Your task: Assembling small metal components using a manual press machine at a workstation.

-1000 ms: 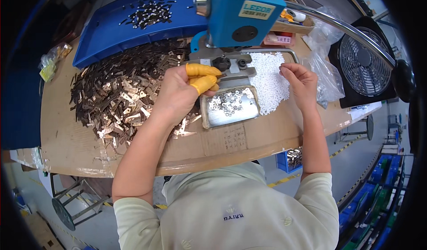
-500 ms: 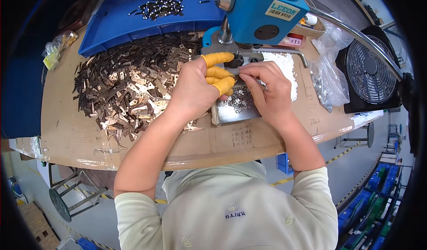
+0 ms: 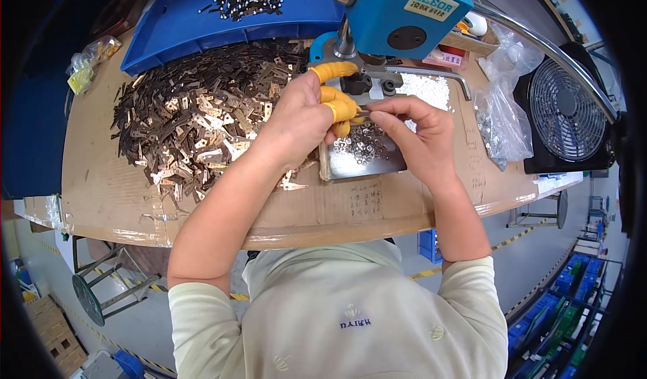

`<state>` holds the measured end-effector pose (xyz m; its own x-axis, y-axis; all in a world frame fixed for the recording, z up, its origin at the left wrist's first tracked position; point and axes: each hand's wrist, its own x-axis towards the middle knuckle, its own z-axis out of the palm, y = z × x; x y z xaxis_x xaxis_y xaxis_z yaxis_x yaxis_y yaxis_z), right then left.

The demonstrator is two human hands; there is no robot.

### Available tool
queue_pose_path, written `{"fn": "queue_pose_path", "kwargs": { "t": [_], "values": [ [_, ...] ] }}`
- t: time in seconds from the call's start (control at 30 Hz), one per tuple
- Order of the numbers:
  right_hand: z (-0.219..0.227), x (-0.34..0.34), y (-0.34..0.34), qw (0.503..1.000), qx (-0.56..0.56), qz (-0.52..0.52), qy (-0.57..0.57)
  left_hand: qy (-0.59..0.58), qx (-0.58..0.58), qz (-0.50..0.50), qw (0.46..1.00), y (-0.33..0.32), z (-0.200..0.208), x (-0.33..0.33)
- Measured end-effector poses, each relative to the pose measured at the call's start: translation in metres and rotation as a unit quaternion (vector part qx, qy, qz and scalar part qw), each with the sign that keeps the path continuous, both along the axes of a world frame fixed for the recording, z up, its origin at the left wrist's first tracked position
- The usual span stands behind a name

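My left hand [image 3: 303,113], with yellow finger cots on several fingers, is closed in a pinch in front of the press's base. My right hand [image 3: 424,133], bare-fingered, pinches from the other side. Between the fingertips of both hands is a thin, small metal piece [image 3: 362,115], mostly hidden by the fingers. Just behind them is the dark metal fixture [image 3: 357,82] of a blue press [image 3: 404,22]. Under the hands lies a metal plate [image 3: 350,167] carrying many small shiny rings [image 3: 364,146].
To the left spreads a big heap of flat metal pieces [image 3: 202,116]. Behind it stands a blue tray [image 3: 182,25] with assembled parts. White small parts [image 3: 431,89], a clear bag [image 3: 502,123] and a black fan [image 3: 566,109] are on the right. A bent metal bar [image 3: 465,86] extends beside the press.
Both hands have drawn slightly nearer to me, away from the press fixture. My right hand has shifted a little right, and the pinched piece shows between the fingertips. The whole view has shifted slightly.
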<state>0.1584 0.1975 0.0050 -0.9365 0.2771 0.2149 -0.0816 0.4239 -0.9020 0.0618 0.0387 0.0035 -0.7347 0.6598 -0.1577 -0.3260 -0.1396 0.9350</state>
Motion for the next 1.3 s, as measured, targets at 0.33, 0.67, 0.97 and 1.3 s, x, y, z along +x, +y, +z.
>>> {"fn": "queue_pose_path", "kwargs": {
  "t": [0.33, 0.67, 0.97, 1.3],
  "values": [
    [0.021, 0.015, 0.033, 0.979, 0.032, -0.066, 0.192, 0.030, -0.011, 0.055, 0.998, 0.016, 0.011, -0.028],
    [0.104, 0.073, 0.067, 0.904, -0.133, 0.069, 0.399, -0.012, 0.030, 0.070, 0.997, 0.016, 0.010, -0.034],
    [-0.003, 0.083, 0.048, 0.887, 0.181, -0.061, 0.420, -0.008, -0.010, 0.068, 0.998, 0.018, 0.004, -0.029],
    [-0.024, 0.057, 0.002, 0.903, 0.397, -0.028, 0.160, 0.492, -0.216, 0.276, 0.797, -0.030, 0.000, -0.071]
  ]
}}
